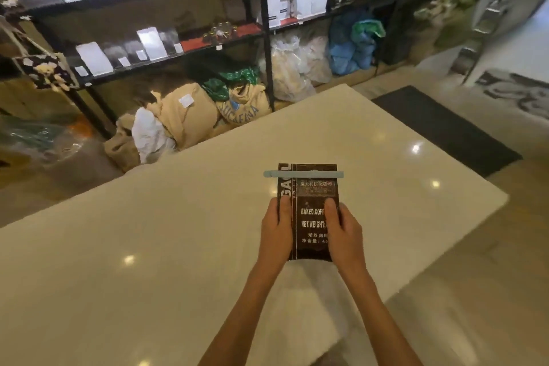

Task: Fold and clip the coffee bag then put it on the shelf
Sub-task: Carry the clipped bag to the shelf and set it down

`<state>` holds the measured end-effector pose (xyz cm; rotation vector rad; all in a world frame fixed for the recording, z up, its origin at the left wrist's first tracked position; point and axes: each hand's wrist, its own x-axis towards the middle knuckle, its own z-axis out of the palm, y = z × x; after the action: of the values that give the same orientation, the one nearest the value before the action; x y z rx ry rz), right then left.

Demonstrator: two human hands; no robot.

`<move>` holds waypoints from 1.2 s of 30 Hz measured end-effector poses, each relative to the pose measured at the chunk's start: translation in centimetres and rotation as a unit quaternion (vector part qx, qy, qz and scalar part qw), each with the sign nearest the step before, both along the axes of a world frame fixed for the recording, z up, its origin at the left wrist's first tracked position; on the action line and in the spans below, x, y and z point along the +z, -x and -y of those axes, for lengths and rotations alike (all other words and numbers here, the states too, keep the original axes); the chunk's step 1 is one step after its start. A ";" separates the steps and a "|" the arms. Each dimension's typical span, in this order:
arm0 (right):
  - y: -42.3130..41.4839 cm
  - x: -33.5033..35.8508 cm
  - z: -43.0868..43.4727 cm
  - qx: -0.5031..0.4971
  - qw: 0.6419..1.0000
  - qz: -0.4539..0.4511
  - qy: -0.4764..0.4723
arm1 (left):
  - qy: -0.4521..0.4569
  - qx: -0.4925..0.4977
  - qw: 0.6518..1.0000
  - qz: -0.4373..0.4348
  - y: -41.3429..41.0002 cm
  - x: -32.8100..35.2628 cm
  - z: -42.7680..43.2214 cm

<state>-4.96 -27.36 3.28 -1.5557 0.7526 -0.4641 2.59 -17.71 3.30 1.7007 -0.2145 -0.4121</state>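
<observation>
A dark brown coffee bag [309, 196] with white print is held over the cream table [148, 232]. A pale blue clip [303, 173] runs across its folded top edge. My left hand [276, 229] grips the bag's left side with the thumb on its face. My right hand [341, 229] grips the right side the same way. Black metal shelves [261, 33] stand beyond the table's far edge, holding white and dark bags.
Burlap sacks [190, 116] and plastic bags [297, 68] lie on the floor under the shelves. A dark floor mat [445, 128] sits right of the table. A patterned tote bag [44, 68] hangs at the left.
</observation>
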 end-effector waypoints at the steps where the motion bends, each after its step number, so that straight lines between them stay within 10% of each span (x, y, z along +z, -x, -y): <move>1: 1.5 0.0 0.9 -0.032 0.999 -0.007 0.003 | 0.006 -0.028 1.000 -0.006 1.1 -0.3 1.3; 15: 25.2 0.3 16.9 -0.404 0.913 -0.044 0.041 | 0.019 -0.365 0.931 0.000 20.6 -0.1 24.1; 36: 35.2 1.1 49.1 -0.387 0.920 -0.030 0.061 | 0.040 -0.387 0.921 0.008 30.4 1.7 56.0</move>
<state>-40.17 -76.42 4.39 -1.3396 1.4141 -1.0587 -27.86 -73.70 5.04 1.4833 -0.9183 -0.9552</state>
